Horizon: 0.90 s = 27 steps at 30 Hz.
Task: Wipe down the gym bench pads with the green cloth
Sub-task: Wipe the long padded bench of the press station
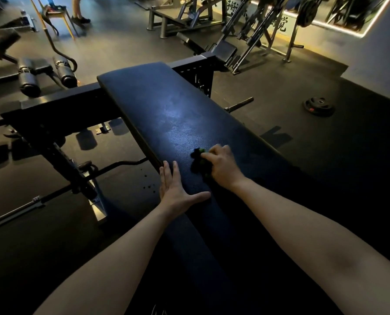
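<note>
— Left hand? 
— Flat and open, fingers together, pressed on the bench pad at its left edge, holding nothing.
— Right hand? 
— Closed over the bunched green cloth, pressing it onto the pad, just beside the left fingertips.

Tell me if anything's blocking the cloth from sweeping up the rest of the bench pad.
Nothing visible does. The right hand presses the green cloth on the bench pad, and the pad beyond it is bare. The left hand rests flat at the near left edge, behind the cloth.
</note>
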Tool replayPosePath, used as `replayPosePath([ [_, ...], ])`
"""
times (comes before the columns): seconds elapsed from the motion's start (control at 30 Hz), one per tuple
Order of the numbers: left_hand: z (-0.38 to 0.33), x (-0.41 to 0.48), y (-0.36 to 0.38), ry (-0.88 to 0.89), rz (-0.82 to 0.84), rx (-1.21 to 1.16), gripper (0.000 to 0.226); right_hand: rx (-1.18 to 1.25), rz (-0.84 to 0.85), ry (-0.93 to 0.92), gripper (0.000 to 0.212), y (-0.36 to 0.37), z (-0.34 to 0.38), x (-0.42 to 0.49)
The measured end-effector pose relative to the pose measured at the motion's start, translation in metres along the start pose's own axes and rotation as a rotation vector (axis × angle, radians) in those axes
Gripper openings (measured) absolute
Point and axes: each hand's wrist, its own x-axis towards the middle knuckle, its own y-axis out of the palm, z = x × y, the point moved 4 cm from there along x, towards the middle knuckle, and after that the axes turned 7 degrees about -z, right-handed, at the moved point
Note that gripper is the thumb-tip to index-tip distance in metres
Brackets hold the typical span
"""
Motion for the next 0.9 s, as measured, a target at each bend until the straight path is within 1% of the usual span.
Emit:
replayPosePath([
  [0.1, -0.001, -0.001, 0.000, -0.005, -0.004, 0.020, 0.142, -0.161, -0.012, 0.194, 0.052, -0.024, -0.044, 0.004],
  [0.13, -0.001, -0.002, 0.000, -0.004, -0.007, 0.019, 0.142, -0.198, -0.009, 0.269, 0.053, -0.030, -0.056, 0.003],
  [0.23, -0.001, -0.002, 0.000, -0.004, -0.004, 0.006, 0.140, -0.230, -0.029, 0.404, 0.051, -0.032, -0.064, 0.000],
  [0.3, -0.002, -0.002, 0.000, -0.005, -0.006, 0.004, 0.140, -0.205, -0.107, 0.429, 0.048, -0.024, -0.048, -0.001],
  [0.37, -0.003, -0.003, 0.000, -0.013, -0.011, 0.006, 0.140, -0.157, -0.154, 0.400, 0.046, -0.015, -0.028, -0.003],
  [0.47, -0.003, -0.003, -0.001, -0.010, -0.008, 0.007, 0.140, -0.035, -0.149, 0.272, 0.048, -0.002, 0.006, -0.009],
  [0.53, -0.002, -0.002, -0.001, -0.010, -0.015, 0.006, 0.139, 0.083, -0.092, 0.151, 0.044, 0.004, 0.035, -0.016],
  [0.6, 0.001, 0.001, 0.000, 0.001, -0.007, 0.007, 0.132, 0.166, 0.023, 0.005, 0.040, 0.009, 0.060, -0.027],
  [0.67, 0.001, 0.001, 0.000, 0.017, 0.003, -0.004, 0.126, 0.200, 0.080, -0.091, 0.045, 0.010, 0.065, -0.033],
  [0.73, 0.000, 0.000, 0.000, 0.008, -0.005, -0.012, 0.130, 0.166, 0.083, -0.155, 0.047, 0.008, 0.052, -0.030],
  [0.77, 0.000, -0.001, -0.001, 0.006, -0.007, -0.013, 0.134, 0.126, 0.059, -0.153, 0.046, 0.006, 0.041, -0.027],
  [0.8, -0.001, -0.002, -0.001, 0.009, -0.006, -0.012, 0.138, 0.075, 0.020, -0.110, 0.044, 0.003, 0.027, -0.023],
  [0.9, -0.003, -0.003, -0.002, 0.009, -0.004, -0.017, 0.141, -0.093, -0.128, 0.150, 0.047, -0.020, -0.024, -0.015],
])
